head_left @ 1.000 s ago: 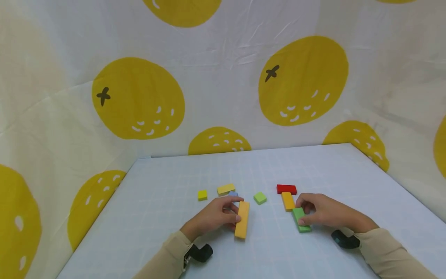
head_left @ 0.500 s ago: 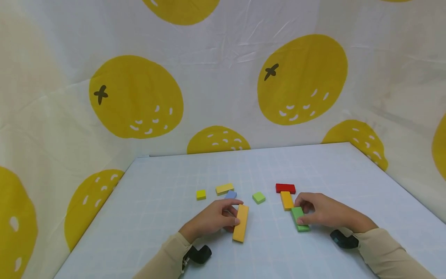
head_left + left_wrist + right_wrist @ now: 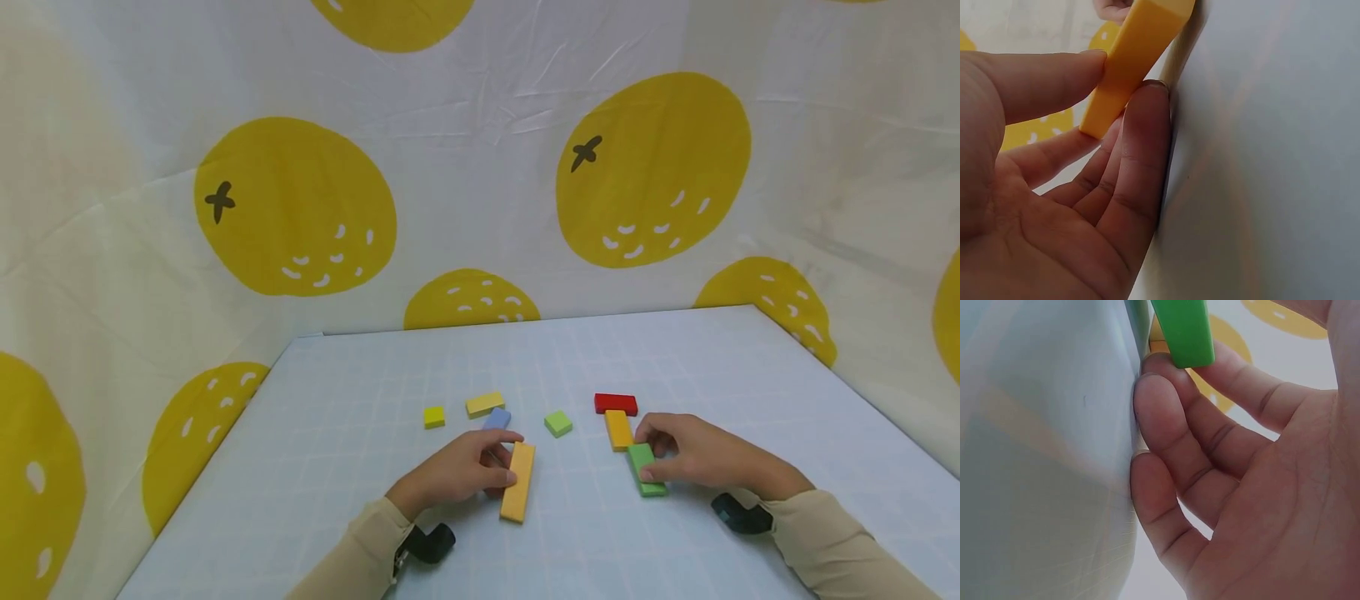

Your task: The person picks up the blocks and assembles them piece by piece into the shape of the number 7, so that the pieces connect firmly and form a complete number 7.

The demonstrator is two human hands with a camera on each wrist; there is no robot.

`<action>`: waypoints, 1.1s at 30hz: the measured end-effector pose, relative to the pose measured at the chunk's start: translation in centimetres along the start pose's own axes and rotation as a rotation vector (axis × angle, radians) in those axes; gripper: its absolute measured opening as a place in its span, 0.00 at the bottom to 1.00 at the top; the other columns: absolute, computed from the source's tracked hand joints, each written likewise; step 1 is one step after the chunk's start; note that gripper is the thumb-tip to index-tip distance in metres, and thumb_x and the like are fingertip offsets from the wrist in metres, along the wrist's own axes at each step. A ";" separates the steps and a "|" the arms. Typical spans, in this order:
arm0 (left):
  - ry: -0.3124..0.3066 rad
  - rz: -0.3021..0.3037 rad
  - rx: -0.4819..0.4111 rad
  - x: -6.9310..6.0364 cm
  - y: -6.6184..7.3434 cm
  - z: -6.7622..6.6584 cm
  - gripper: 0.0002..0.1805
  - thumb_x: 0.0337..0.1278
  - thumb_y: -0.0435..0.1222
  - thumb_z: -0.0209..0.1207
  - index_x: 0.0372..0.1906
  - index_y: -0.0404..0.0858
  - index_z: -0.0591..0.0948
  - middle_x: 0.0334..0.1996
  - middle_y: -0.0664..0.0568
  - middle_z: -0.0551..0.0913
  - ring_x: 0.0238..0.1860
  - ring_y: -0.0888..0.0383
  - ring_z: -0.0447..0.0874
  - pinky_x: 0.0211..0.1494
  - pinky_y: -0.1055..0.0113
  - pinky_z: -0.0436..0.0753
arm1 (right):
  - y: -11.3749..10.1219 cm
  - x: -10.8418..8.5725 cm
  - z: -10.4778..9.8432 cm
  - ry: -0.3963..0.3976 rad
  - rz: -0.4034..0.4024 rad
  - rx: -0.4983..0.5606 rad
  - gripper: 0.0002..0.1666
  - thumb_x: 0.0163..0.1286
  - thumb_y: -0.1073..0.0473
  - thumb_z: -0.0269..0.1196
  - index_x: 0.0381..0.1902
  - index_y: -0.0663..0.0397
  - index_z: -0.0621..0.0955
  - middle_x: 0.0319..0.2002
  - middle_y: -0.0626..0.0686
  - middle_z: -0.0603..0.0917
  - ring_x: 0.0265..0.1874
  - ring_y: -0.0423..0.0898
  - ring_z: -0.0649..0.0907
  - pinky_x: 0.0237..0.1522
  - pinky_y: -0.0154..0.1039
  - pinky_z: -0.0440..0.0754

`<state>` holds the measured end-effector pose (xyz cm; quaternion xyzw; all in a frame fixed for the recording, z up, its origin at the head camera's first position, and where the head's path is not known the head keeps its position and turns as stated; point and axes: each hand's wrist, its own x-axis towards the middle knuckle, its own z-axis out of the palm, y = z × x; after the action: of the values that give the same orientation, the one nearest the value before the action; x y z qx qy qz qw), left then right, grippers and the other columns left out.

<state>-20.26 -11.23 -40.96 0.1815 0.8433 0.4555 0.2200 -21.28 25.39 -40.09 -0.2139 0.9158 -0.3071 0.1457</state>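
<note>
My left hand (image 3: 457,468) pinches a long orange-yellow block (image 3: 518,483) between thumb and fingers. In the left wrist view that block (image 3: 1135,56) leans at a slant, and the fingertips beneath it are close against the tabletop. To the right, my right hand (image 3: 701,454) pinches a green block (image 3: 642,460) near the table surface. The green block (image 3: 1186,331) appears only in part in the right wrist view, with curled fingers beside it. Just beyond its far end lies a shorter orange block (image 3: 618,430). A blue block (image 3: 497,418) shows behind my left hand, partly covered by it.
A red block (image 3: 616,404) lies at the far end of the orange one. Between the hands, farther back, is a light-green block (image 3: 558,423). A pale yellow block (image 3: 485,405) and a small bright yellow block (image 3: 434,417) lie at the back left on the pale table (image 3: 360,375).
My left hand has brought the orange-yellow block slightly nearer to me, uncovering more of the blue block. My right hand and the green block have hardly moved.
</note>
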 end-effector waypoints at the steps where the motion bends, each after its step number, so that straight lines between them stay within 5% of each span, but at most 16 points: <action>1: 0.001 -0.001 0.010 0.0 0.0 0.0 0.29 0.60 0.38 0.69 0.67 0.46 0.76 0.41 0.56 0.81 0.38 0.56 0.83 0.41 0.63 0.83 | 0.0 0.0 0.0 0.000 0.004 0.000 0.26 0.58 0.43 0.74 0.47 0.48 0.78 0.38 0.45 0.79 0.41 0.47 0.77 0.42 0.35 0.79; 10: 0.020 -0.008 0.081 0.0 0.0 0.2 0.26 0.58 0.41 0.71 0.62 0.49 0.79 0.39 0.58 0.81 0.38 0.58 0.82 0.40 0.63 0.82 | 0.2 -0.1 0.1 0.006 0.003 -0.007 0.26 0.58 0.43 0.74 0.46 0.48 0.78 0.37 0.45 0.79 0.40 0.47 0.77 0.41 0.35 0.78; 33: 0.018 -0.018 0.102 0.1 -0.1 0.4 0.25 0.56 0.43 0.71 0.59 0.48 0.79 0.37 0.58 0.81 0.34 0.58 0.83 0.37 0.64 0.82 | 0.1 0.1 0.1 0.009 0.000 -0.011 0.26 0.58 0.43 0.74 0.46 0.48 0.78 0.38 0.44 0.79 0.40 0.47 0.77 0.42 0.35 0.79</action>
<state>-20.10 -10.96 -41.21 0.1809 0.8690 0.4114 0.2070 -21.33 25.36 -40.20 -0.2133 0.9182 -0.3028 0.1402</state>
